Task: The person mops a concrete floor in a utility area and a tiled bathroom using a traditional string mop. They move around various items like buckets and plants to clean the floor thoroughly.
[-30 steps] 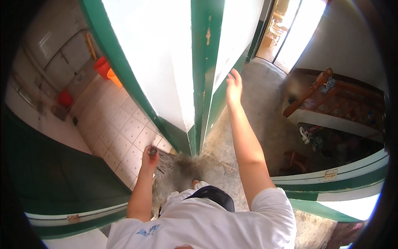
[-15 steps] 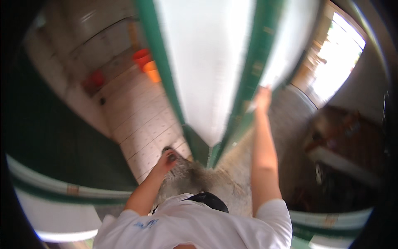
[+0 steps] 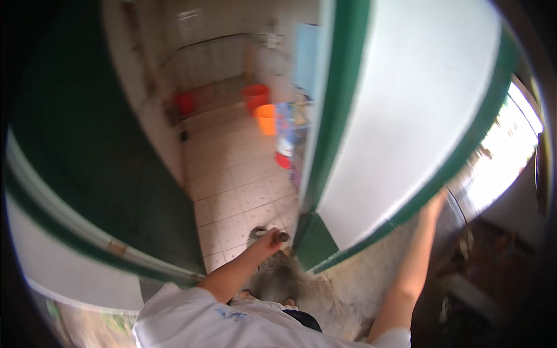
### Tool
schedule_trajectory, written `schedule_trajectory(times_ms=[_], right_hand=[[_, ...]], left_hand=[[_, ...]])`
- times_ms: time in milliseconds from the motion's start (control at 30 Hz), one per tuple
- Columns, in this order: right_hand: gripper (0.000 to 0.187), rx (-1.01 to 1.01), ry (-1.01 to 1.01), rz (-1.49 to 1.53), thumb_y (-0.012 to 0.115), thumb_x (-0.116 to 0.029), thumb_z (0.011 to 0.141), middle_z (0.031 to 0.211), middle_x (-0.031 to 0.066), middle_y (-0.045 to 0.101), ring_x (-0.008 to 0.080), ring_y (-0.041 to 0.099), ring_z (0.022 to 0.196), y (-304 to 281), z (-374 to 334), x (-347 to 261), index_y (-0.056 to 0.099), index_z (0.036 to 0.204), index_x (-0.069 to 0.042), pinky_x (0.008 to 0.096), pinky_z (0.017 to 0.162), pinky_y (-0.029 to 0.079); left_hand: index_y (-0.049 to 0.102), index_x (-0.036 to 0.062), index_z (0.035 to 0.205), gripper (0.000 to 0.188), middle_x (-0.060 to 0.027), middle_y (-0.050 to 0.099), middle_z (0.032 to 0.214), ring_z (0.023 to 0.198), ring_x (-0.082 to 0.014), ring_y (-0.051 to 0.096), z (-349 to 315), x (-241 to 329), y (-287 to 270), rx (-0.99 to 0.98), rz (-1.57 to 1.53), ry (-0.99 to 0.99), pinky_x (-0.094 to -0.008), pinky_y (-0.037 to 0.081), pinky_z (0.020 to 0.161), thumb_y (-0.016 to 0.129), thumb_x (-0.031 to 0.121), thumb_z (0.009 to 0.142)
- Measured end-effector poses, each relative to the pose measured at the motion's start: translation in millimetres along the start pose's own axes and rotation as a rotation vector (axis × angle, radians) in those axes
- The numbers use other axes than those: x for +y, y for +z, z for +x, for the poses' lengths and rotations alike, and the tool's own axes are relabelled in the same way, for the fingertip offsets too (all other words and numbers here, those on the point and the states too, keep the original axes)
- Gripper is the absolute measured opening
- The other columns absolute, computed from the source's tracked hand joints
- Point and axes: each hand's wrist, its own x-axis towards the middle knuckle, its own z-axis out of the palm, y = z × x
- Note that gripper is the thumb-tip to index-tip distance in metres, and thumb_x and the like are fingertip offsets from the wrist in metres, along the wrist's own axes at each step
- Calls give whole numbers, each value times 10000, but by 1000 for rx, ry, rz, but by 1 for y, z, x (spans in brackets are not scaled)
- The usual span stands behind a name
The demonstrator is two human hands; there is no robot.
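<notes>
My left hand (image 3: 266,243) is closed around a small dark object with a round end (image 3: 282,237); its kind does not show. It is held low in the doorway, above the threshold. My right arm reaches out to the right, and my right hand (image 3: 437,202) is at the outer green edge of a white door panel (image 3: 415,133). Its fingers are blurred and partly hidden there, so their grip is unclear. The panel stands open beside a tiled room.
Inside, on the tiled floor (image 3: 232,174), stand a red bucket (image 3: 256,97) and an orange bucket (image 3: 266,120). A dark green panel (image 3: 116,185) borders the left. Rough concrete (image 3: 336,290) lies near my feet. Cluttered dark items (image 3: 481,272) are at the right.
The white panel and buckets have shifted right in view, showing more of the tiled room. My right hand has moved right and lower along with the panel edge; my left hand has moved right.
</notes>
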Motion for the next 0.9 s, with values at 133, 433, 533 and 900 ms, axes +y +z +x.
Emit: schedule_trajectory(times_ms=[133, 433, 533, 900], right_hand=[[477, -115, -27, -54, 381, -257, 947, 1378, 200, 343, 294, 303, 1291, 55, 0, 62, 365, 1313, 50, 359, 1066, 237], [580, -93, 128, 135, 387, -363, 959, 1435, 223, 283, 342, 241, 1341, 57, -22, 59, 319, 1363, 47, 376, 1109, 169], [573, -117, 88, 61, 381, -366, 960, 1442, 206, 278, 334, 239, 1341, 52, -24, 58, 323, 1365, 34, 369, 1108, 166], [659, -47, 375, 548, 436, -376, 938, 1386, 184, 369, 263, 329, 1309, 30, -3, 91, 222, 1410, 30, 351, 1099, 204]], left_hand=[[557, 59, 808, 55, -57, 605, 747, 687, -146, 608, 6, 5, -30, -190, -101, 11, -257, 545, 647, 595, 94, 827], [515, 21, 677, 140, -65, 556, 664, 663, -170, 590, -31, 8, -39, -91, -296, -147, -244, 568, 629, 597, 13, 790], [489, 27, 662, 166, -58, 537, 649, 645, -165, 577, -23, 9, -53, -86, -327, -145, -240, 565, 616, 591, 8, 791], [503, -5, 714, 125, -76, 547, 692, 668, -163, 581, -2, -11, -68, -39, -357, -91, -238, 560, 614, 583, 30, 803]])
